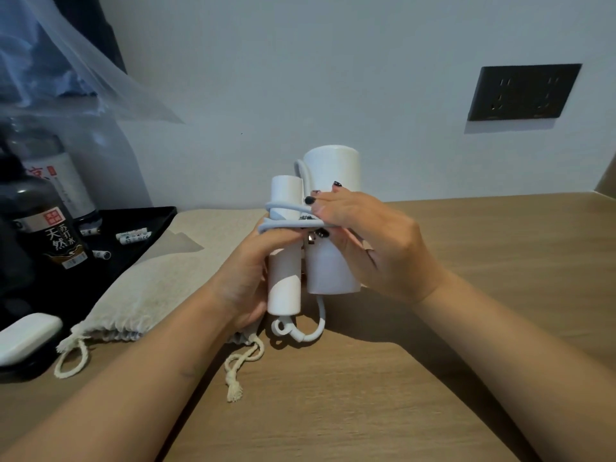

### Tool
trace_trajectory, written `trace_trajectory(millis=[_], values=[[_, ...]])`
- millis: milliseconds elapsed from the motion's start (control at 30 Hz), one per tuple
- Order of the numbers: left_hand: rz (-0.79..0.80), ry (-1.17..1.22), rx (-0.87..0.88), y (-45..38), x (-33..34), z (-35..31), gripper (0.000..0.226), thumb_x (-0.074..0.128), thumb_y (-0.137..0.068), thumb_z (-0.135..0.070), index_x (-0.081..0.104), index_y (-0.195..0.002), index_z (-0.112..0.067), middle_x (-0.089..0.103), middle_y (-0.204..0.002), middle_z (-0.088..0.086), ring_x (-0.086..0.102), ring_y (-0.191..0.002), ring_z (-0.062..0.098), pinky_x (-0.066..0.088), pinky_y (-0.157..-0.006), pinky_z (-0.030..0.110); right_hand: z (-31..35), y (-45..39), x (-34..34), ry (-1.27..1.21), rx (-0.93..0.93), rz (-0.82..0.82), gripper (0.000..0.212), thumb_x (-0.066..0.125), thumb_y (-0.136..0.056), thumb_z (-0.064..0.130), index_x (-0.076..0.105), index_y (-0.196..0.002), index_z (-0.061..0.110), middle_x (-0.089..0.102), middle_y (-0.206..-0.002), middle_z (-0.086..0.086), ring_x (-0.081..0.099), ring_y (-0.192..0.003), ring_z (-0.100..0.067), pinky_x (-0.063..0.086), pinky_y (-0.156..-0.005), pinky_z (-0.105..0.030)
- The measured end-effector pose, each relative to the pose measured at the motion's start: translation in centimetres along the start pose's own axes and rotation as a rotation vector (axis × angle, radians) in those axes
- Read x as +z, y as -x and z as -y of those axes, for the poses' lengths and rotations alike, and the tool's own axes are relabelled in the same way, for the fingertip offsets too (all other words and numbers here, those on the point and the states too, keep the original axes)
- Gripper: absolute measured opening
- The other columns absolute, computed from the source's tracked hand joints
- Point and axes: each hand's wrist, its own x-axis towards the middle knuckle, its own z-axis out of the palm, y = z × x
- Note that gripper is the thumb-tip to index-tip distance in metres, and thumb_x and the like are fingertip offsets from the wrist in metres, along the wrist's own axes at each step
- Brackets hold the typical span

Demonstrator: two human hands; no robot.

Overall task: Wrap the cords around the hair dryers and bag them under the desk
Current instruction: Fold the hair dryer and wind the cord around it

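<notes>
A folded white hair dryer (331, 175) stands upright over the wooden desk (466, 261), handle folded beside its barrel. Its white cord (283, 206) runs in two turns around the handle's upper part and loops out below the handle's end. My left hand (248, 278) grips the handle from the left. My right hand (370, 241) curls round the barrel, its fingertips pinching the cord and the plug's metal prongs at the middle. A beige drawstring bag (160, 285) lies flat on the desk to the left, its mouth and rope ends toward me.
A black tray (146, 221) at the left holds dark bottles (50, 235) and small sachets. A white rounded object (26, 335) lies at the left edge. Clear plastic (66, 78) hangs at upper left. A black wall socket (523, 91) sits at upper right.
</notes>
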Motion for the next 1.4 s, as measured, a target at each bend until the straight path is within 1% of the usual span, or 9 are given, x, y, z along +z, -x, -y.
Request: trace_trajectory(millis=[233,333,467,567,700,833,967,1233,1400], values=[[0.107,0.070,-0.066,0.1,-1.4,-0.3,0.052,0.069,-0.055,-0.003,0.061,-0.107,-0.008,0.069,-0.075,0.006,0.067,-0.064,0.015,0.058,-0.060,0.029,0.2,-0.2,-0.1,-0.031,0.016,-0.038,0.018,0.061,-0.090,0.001,0.067,-0.103,-0.010,0.070,-0.106,-0.020,0.068,-0.104,-0.027,0.052,-0.098,-0.039],[0.074,-0.005,-0.077,-0.1,-1.0,0.3,0.087,0.096,-0.031,-0.039,0.067,-0.109,-0.014,0.072,-0.083,0.006,0.070,-0.073,0.017,0.060,-0.066,0.033,-0.2,0.2,-0.5,-0.009,0.018,-0.012,0.020,0.063,-0.089,0.001,0.067,-0.105,-0.010,0.070,-0.107,-0.021,0.067,-0.104,-0.027,0.051,-0.100,-0.035],[-0.050,0.064,-0.021,-0.6,-0.3,0.7,0.043,0.082,-0.066,-0.044,0.076,-0.096,-0.015,0.073,-0.099,0.015,0.070,-0.094,0.027,0.057,-0.087,0.044,0.3,0.0,0.5,-0.036,0.040,0.001,0.019,0.066,-0.085,-0.005,0.068,-0.103,-0.011,0.070,-0.107,-0.021,0.068,-0.104,-0.030,0.051,-0.099,-0.040],[-0.136,0.031,-0.015,-1.1,-0.5,0.9,0.059,0.077,-0.071,-0.047,0.065,-0.117,-0.011,0.068,-0.113,0.020,0.066,-0.106,0.032,0.051,-0.096,0.052,0.8,-0.6,1.1,-0.059,0.087,0.010,0.019,0.066,-0.086,-0.004,0.067,-0.103,-0.010,0.070,-0.106,-0.021,0.067,-0.103,-0.030,0.051,-0.097,-0.040],[-0.271,-0.023,0.028,-1.4,-0.6,1.0,0.078,0.078,-0.059,-0.054,0.059,-0.122,-0.012,0.067,-0.113,0.023,0.067,-0.100,0.034,0.055,-0.089,0.052,2.2,-0.9,0.7,0.032,0.171,0.038,0.029,0.065,-0.089,0.009,0.063,-0.113,-0.007,0.067,-0.110,-0.019,0.062,-0.107,-0.029,0.050,-0.096,-0.037],[-0.325,0.073,0.064,-1.5,-0.9,0.9,0.084,0.082,-0.055,-0.056,0.060,-0.124,-0.013,0.067,-0.117,0.023,0.065,-0.108,0.039,0.052,-0.091,0.058,4.3,-1.6,0.5,0.231,0.309,-0.124,0.012,0.065,-0.085,0.011,0.062,-0.090,0.000,0.056,-0.080,-0.009,0.051,-0.071,-0.021,0.042,-0.063,-0.027],[-0.432,0.088,0.127,-1.7,-1.2,0.8,0.081,0.082,-0.053,-0.055,0.060,-0.121,-0.016,0.070,-0.106,0.018,0.069,-0.099,0.036,0.054,-0.088,0.056,5.5,-1.5,2.1,0.328,0.448,0.048,0.018,0.061,-0.087,0.025,0.058,-0.076,0.010,0.054,-0.062,0.001,0.048,-0.048,-0.020,0.040,-0.042,-0.031],[-0.358,0.036,0.287,-1.7,-1.1,1.0,0.085,0.082,-0.061,-0.043,0.050,-0.132,-0.008,0.069,-0.115,0.016,0.069,-0.102,0.029,0.056,-0.081,0.038,5.4,-2.2,4.2,0.260,0.484,-0.011,0.025,0.053,-0.091,0.022,0.061,-0.073,0.007,0.062,-0.063,-0.006,0.056,-0.052,-0.026,0.045,-0.046,-0.039],[-0.449,-0.037,0.386,-1.7,-1.0,1.5,0.070,0.082,-0.056,-0.044,0.054,-0.115,-0.020,0.070,-0.108,0.010,0.070,-0.097,0.025,0.057,-0.082,0.039,6.5,-2.9,4.1,-0.102,0.861,-0.245,0.011,0.074,-0.080,0.011,0.069,-0.070,0.011,0.061,-0.057,0.002,0.057,-0.057,-0.012,0.048,-0.056,-0.025]])
